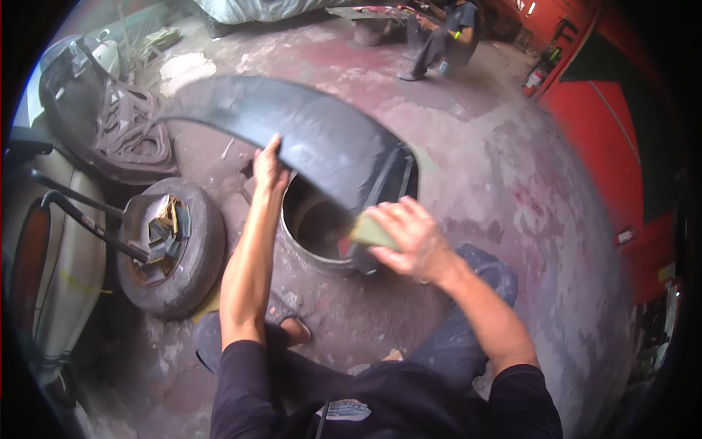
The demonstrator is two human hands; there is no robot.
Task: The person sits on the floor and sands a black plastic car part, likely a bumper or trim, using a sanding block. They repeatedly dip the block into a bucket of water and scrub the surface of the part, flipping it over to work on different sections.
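A long, curved dark grey car body panel lies across a round, open-topped drum in front of me. My left hand grips the panel's near edge, thumb on top and the other fingers partly hidden. In my right hand is a yellow-green sanding block, fingers wrapped over it. The block is at the panel's near right end, above the drum's rim; whether it touches the surface I cannot tell.
To my left lies a tyre holding worn sanding pieces. Beyond it stands a dusty grey moulded part. A light-coloured car part is at far left. Another person sits at the back; red panels stand right.
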